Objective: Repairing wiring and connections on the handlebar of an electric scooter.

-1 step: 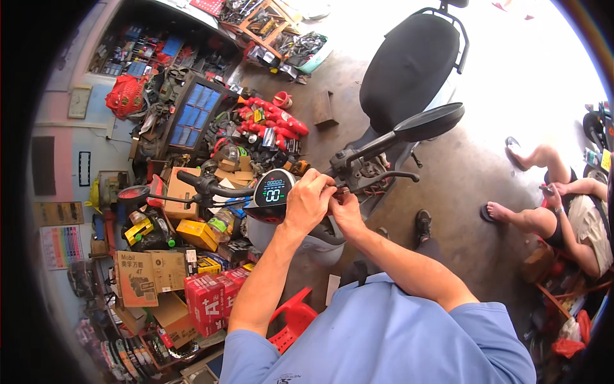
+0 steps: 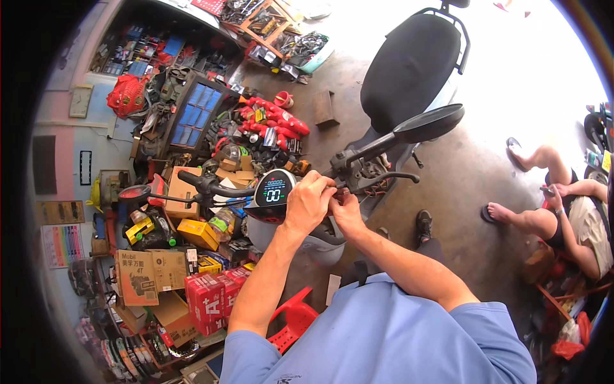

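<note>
Handlebar: black (image 2: 231,192), on the scooter in front of the person, crossing beside the lit dash display (image 2: 274,192).
Left hand (image 2: 310,200): just right of the display, fingers bent and drawn together at the handlebar's middle; any small part held is hidden, so cannot tell.
Right hand (image 2: 347,211): fingertips close against the left's, thumb and fingers nearly together (contents, if any, likewise hidden).
Lever and mirror: brake lever (image 2: 393,176) beyond the hands, black mirror (image 2: 430,123) above it.
Seat (image 2: 409,70): black, farther off.
Left surroundings: yellow box (image 2: 198,234) among piled cartons.
Right surroundings: a seated person (image 2: 579,224).
</note>
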{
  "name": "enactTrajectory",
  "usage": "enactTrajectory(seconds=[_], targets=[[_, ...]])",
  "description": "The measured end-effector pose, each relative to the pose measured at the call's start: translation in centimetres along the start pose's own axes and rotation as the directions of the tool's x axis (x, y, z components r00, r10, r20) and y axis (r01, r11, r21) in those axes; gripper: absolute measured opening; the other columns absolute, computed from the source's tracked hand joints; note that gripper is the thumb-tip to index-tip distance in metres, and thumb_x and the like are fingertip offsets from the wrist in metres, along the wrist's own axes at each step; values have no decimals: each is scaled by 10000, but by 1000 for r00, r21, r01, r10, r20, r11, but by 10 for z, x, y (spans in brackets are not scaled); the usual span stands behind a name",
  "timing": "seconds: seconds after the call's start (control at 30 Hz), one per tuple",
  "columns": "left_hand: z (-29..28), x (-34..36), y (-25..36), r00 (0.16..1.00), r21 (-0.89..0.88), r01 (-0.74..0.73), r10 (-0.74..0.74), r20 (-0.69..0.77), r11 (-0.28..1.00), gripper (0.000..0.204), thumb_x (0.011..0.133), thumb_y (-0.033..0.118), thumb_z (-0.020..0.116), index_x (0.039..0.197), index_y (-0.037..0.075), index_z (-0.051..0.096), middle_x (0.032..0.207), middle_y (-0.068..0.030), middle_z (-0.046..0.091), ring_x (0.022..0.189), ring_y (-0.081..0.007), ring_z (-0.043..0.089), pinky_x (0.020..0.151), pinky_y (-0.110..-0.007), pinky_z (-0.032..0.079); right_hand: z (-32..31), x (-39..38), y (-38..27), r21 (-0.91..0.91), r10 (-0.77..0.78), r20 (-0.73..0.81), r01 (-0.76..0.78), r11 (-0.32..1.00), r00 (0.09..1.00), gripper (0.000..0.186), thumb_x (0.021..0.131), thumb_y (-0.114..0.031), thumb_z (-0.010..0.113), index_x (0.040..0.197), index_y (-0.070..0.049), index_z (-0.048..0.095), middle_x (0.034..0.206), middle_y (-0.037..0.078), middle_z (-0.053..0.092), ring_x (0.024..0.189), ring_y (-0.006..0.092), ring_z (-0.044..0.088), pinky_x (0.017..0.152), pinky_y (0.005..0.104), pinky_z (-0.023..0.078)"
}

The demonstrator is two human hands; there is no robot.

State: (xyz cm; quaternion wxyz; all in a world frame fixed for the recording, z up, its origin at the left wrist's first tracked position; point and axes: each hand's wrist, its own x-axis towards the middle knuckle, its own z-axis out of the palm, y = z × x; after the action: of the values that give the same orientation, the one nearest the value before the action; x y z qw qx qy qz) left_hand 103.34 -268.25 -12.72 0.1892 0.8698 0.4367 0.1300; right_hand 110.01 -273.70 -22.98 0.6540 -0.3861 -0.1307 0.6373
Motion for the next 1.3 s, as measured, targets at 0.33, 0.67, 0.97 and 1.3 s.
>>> enactTrajectory(seconds=[0.33,0.67,0.97,1.3], targets=[[-10,13,8,991,69,4,-13,132,998,114,808,119,648,865,22,632,829,-116,572,762,-319,611,652,-395,488,-3,4,2,62,48,27,-49,997,998,172,908,-127,553,935,40,583,769,69,638,649,119,622,556,262,519],[-2,19,11,989,110,-24,8,145,994,125,802,142,657,838,23,670,796,-115,574,715,-309,604,633,-384,487,-6,2,-3,-103,79,-25,-81,991,997,223,896,-183,581,840,32,604,690,37,613,607,89,566,503,258,441],[-2,21,7,972,-38,133,-123,198,990,149,802,125,646,842,-17,671,787,-130,574,725,-284,600,656,-354,472,-6,4,-1,-22,69,8,-69,997,998,226,901,-186,575,819,22,603,668,40,607,579,84,551,483,251,421],[-4,20,18,977,34,145,-148,154,989,153,813,143,629,835,-5,665,797,-136,570,759,-300,595,680,-381,471,-6,7,9,-36,55,-20,-56,998,998,237,891,-216,585,844,16,604,656,37,598,521,75,511,430,256,369]])
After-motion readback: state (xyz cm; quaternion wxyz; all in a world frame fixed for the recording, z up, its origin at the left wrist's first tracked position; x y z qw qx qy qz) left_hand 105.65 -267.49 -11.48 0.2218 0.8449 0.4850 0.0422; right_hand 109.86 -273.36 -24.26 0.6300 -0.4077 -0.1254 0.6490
